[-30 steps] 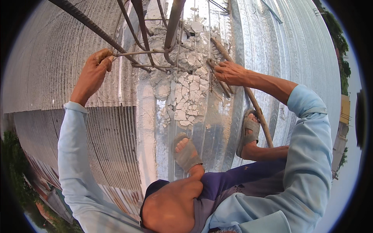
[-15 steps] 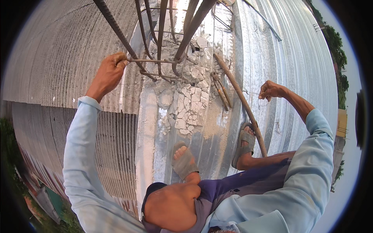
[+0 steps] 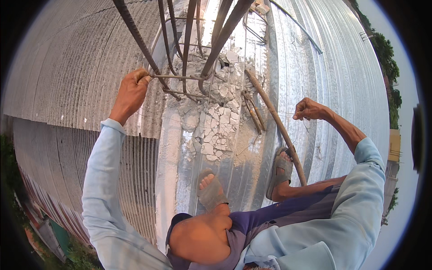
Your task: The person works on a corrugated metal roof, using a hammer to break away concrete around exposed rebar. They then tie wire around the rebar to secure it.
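I am gripping the rebar tie (image 3: 173,77) with my left hand (image 3: 131,92), my right hand (image 3: 309,109) fisted around thin wire (image 3: 274,112), which may snap if overpulled.

1. We see the left arm stretched up and away, its pale blue sleeve reaching to the wrist.
2. The left hand (image 3: 131,92) is far and left, knuckles toward us, fingers curled into a tight closed grip.
3. The right arm bends at the elbow, forearm bare beyond the pushed-back sleeve, reaching out to the right.
4. The right hand (image 3: 308,109) is closed into a loose fist, fingers pinched together, thumb side up.
5. The two hands are well apart.
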The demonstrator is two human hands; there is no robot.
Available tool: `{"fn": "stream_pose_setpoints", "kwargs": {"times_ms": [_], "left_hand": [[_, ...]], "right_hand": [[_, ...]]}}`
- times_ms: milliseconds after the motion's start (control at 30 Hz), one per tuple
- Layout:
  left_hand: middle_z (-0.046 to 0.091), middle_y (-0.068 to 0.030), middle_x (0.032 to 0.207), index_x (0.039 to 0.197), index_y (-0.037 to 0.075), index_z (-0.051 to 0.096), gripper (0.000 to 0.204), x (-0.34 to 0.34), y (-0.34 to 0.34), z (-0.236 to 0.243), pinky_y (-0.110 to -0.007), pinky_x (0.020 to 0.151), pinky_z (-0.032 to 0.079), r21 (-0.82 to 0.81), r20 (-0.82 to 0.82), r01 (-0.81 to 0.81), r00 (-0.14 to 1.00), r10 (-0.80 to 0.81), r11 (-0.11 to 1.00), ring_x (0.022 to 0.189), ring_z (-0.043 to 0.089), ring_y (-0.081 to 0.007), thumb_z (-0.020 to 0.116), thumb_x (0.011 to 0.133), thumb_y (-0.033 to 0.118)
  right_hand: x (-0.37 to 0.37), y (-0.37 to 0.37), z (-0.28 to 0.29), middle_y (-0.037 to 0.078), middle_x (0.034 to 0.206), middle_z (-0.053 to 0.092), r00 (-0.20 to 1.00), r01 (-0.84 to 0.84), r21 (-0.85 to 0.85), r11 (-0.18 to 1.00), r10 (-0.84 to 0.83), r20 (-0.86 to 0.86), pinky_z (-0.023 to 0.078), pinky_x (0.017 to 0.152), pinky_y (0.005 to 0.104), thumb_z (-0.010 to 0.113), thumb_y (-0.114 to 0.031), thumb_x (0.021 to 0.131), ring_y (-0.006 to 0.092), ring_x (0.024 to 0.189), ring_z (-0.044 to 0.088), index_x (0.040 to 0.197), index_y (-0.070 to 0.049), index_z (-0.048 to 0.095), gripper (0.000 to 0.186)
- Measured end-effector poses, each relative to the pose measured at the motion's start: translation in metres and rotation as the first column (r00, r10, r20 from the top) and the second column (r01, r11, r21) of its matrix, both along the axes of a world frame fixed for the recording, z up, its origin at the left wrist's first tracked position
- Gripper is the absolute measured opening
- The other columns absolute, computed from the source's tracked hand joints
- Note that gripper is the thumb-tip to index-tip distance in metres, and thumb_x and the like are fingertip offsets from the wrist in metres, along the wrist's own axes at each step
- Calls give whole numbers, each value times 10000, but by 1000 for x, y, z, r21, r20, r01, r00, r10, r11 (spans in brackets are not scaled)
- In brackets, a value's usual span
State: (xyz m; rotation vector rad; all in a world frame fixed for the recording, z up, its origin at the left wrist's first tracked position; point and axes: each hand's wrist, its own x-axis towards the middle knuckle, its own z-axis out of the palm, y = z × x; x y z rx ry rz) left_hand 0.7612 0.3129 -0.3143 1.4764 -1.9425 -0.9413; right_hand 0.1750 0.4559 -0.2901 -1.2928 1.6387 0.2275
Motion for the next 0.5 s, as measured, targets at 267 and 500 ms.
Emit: {"fn": "stream_pose_setpoints", "kwargs": {"times_ms": [267,500], "left_hand": [[465,-39,706,866,-29,593,211,-14,0,0,-335,622,390,19,-84,51,995,-49,999,658,437,-134,571,994,137],[555,-65,713,912,-32,640,216,-14,2,4,-342,641,429,48,-83,-6,996,10,999,676,521,-153,579,995,157]], "right_hand": [[79,-7,42,-33,641,526,858,309,131,942,-336,389,228,411,232,636,-111,957,37,471,353,1035,-51,696,115],[136,-17,58,-34,623,504,818,248,140,958,-285,499,213,408,240,567,-92,957,42,448,321,1134,-65,659,202]]}}
